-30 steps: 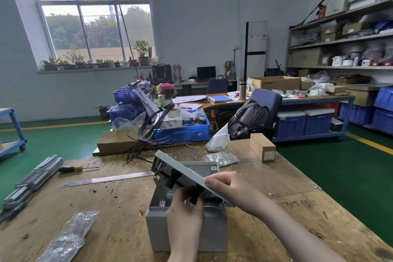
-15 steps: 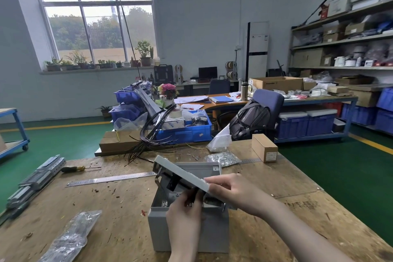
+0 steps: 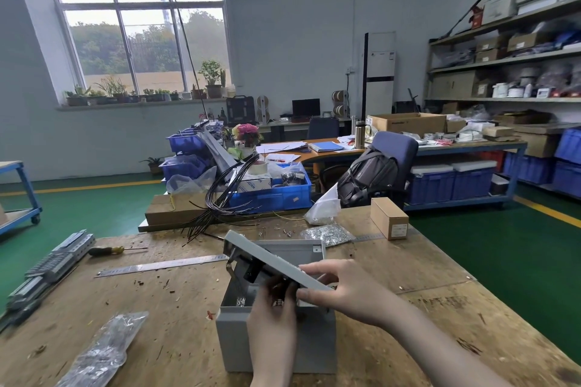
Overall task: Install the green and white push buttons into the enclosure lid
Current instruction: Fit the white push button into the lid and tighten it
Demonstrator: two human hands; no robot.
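A grey metal enclosure box point(image 3: 276, 342) stands on the wooden workbench near its front edge. Its grey lid point(image 3: 267, 258) is held tilted above the open box, far end raised to the left. My right hand point(image 3: 342, 289) pinches the lid's near right edge from above. My left hand point(image 3: 276, 308) reaches up under the lid with its fingers closed on a dark push button body point(image 3: 284, 292). A second dark button body point(image 3: 251, 273) hangs from the lid's underside further left. The button caps and their colours are hidden by the lid.
A steel ruler point(image 3: 163, 265) and a yellow-handled screwdriver point(image 3: 110, 250) lie left of the box. A clear plastic bag point(image 3: 103, 352) is at front left, metal rails point(image 3: 50, 267) at the left edge. A bag of screws point(image 3: 327, 234) and a cardboard box point(image 3: 390, 221) sit behind.
The lid has come down slightly toward the box. My left hand has moved up closer under it, fingers around the button body. The right hand keeps its hold.
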